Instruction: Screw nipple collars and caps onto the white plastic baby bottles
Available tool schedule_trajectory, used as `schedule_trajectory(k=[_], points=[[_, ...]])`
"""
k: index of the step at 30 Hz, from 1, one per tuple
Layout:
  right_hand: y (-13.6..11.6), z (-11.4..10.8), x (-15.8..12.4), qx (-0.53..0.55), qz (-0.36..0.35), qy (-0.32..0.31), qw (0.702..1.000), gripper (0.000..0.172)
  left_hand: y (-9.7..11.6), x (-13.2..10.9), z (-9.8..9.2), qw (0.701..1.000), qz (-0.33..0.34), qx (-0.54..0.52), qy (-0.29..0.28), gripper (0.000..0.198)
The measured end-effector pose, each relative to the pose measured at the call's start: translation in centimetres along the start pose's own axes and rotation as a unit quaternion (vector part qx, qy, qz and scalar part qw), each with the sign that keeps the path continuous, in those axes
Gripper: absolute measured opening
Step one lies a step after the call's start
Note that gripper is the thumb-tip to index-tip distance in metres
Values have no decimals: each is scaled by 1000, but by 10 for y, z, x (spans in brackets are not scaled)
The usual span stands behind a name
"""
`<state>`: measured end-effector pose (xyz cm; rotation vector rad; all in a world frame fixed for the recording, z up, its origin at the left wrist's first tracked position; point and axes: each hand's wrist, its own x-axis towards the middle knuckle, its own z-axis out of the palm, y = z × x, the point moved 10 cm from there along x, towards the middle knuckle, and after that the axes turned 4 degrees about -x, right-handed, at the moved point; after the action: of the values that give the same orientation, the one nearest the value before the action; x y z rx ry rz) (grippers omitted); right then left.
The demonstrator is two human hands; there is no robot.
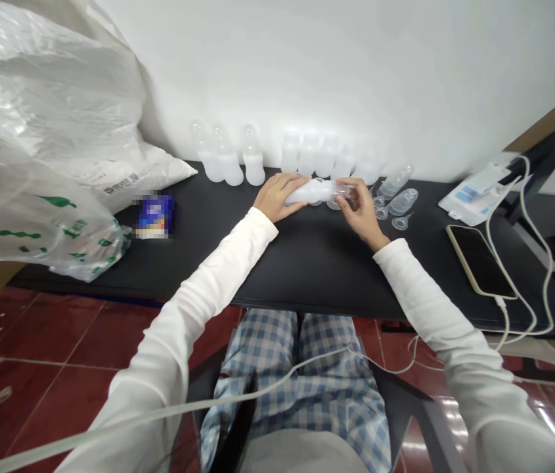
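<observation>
My left hand (pixel 277 196) is wrapped round the body of a translucent white bottle (pixel 312 191), which lies sideways just above the black table (pixel 307 263). At the bottle's right end my right hand (pixel 363 211) pinches its clear cap or neck with the fingertips. Both hands are closed on the same bottle. Loose clear caps and small funnels (pixel 398 209) lie on the table just right of my right hand.
A row of several upright white bottles (pixel 252 161) stands along the white wall. Large plastic bags (pixel 41 164) fill the table's left end, with a small blue packet (pixel 155 217) beside them. At the right lie a phone (pixel 480 259) on a white cable and a white packet (pixel 474 195).
</observation>
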<state>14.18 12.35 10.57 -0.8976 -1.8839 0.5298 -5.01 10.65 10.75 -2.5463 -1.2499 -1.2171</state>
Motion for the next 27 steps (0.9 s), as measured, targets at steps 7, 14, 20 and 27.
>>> schedule_trajectory(k=[7, 14, 20, 27], points=[[-3, 1, -3, 71, 20, -12, 997, 51, -3, -3, 3, 996, -53, -71, -12, 61], [4, 1, -2, 81, 95, -7, 992, 57, 8, -7, 9, 996, -45, -82, -6, 57], [3, -5, -4, -18, 113, 5, 993, 71, 36, -5, 7, 997, 74, 16, -21, 57], [15, 9, -10, 25, 161, -47, 986, 78, 36, -1, 0, 994, 91, 57, -5, 53]])
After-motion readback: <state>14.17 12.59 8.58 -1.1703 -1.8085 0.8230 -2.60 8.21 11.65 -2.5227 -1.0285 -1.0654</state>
